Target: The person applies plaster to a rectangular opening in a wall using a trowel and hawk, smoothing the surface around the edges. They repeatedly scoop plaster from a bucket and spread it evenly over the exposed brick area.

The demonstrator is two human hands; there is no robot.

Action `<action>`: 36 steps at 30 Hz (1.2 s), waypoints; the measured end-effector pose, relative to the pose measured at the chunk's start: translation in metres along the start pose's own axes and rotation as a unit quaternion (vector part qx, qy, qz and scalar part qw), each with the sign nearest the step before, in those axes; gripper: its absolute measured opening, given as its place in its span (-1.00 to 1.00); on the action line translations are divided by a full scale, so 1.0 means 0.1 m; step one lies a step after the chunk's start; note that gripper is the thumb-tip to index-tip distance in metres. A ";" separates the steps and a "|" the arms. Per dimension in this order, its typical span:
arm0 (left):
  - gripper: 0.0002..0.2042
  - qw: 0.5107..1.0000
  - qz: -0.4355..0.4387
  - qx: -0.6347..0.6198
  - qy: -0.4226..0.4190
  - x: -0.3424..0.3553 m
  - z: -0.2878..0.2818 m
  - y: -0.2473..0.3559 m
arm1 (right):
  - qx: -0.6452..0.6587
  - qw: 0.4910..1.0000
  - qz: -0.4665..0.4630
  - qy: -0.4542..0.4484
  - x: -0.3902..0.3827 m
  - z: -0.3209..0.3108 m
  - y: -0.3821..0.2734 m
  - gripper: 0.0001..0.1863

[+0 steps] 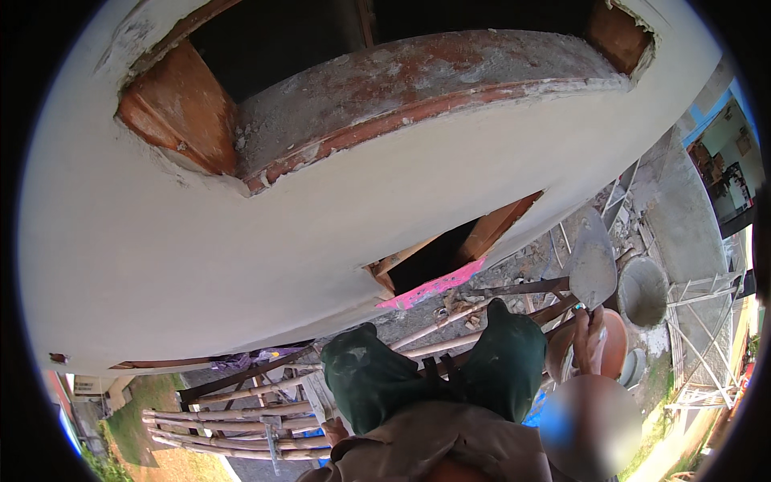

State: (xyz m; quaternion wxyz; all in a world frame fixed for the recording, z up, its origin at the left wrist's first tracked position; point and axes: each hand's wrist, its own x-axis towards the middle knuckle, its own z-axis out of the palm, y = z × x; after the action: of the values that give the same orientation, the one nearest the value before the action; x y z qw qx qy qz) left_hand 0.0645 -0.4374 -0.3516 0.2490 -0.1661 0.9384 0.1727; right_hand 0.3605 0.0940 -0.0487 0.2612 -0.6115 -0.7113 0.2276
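On the right, my right hand [590, 341] is closed around the handle of a trowel [594, 265]. The trowel's broad grey blade points up and away from me, beside the pale wall. Behind that hand is an orange-brown basin [614, 347], partly covered by the hand and a blurred patch. My left hand [335, 431] is low at my left side, near the bamboo poles. Only a small part of it shows, and its fingers are hard to make out. Smooth pale plaster covers the wall [321, 233] in front of me.
A large window opening with a rough sill [426, 76] is above; a smaller opening [438, 257] with a pink strip lies lower. Bamboo poles [233, 422] form scaffolding under me. Far below stand a grey round container [644, 291], rubble and a white metal frame [707, 321].
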 end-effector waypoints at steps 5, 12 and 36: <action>-0.27 1.000 -0.004 0.002 -0.006 -0.04 0.02 -0.02 | 0.138 0.982 -0.125 -0.031 0.24 -0.05 -0.49 -0.78; -0.23 0.998 -0.011 0.036 -0.040 -0.05 -0.02 -0.05 | 0.130 0.948 -0.272 -0.105 0.44 -0.26 -1.11 -0.87; -0.68 0.504 0.786 -0.194 -0.300 -3.35 -1.06 5.64 | 0.064 0.988 -0.135 0.027 0.43 -0.63 -0.75 -0.64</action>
State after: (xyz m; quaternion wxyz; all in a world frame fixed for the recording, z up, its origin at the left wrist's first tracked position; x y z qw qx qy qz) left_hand 0.0723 0.0945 0.0467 0.2394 0.6578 0.4951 0.5147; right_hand 0.3399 0.1255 0.0516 0.3471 -0.4974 -0.7643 0.2187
